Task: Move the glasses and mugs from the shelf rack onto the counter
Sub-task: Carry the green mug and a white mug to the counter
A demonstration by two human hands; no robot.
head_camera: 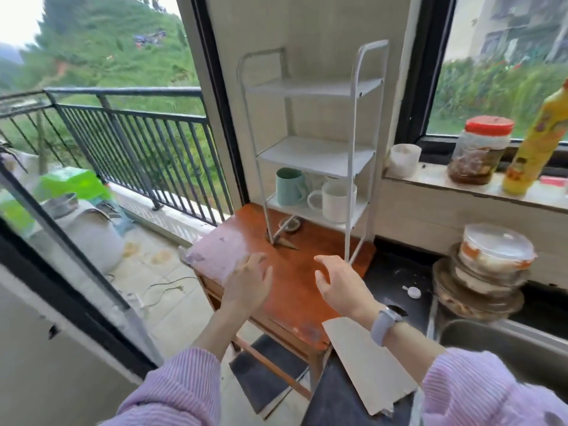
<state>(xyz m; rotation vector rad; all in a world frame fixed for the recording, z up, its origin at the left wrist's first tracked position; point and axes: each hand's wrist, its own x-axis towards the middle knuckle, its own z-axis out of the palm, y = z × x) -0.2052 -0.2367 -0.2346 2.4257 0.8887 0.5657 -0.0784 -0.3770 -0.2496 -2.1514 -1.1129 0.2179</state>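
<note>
Fingers (258, 262) (spread) well short of mugs (335, 201)

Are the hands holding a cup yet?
No. The left hand and right hand are both open and empty above the wooden table; the green mug and white mug sit on the rack's bottom shelf.

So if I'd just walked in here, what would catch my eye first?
Probably the white rack standing on the red-brown table, its upper shelves bare, with a green mug and a white mug on the lowest shelf. Then the two hands, left and right, open and empty above the table. At the right, a red-lidded jar and a yellow bottle stand on the windowsill.
</note>
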